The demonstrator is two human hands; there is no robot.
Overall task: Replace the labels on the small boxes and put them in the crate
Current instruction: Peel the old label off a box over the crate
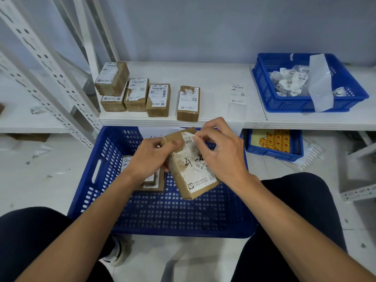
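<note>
Head view: box [193, 180] between left hand [150, 157], right hand [219, 151]

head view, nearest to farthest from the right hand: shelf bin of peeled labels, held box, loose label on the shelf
1. held box, touching the right hand, over the crate.
2. loose label, on the shelf just beyond the hand.
3. bin of peeled labels, far right on the shelf.

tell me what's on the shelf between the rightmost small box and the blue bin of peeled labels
In the head view, one loose printed label lies flat on the white shelf between that box and the bin, touching neither.
</note>
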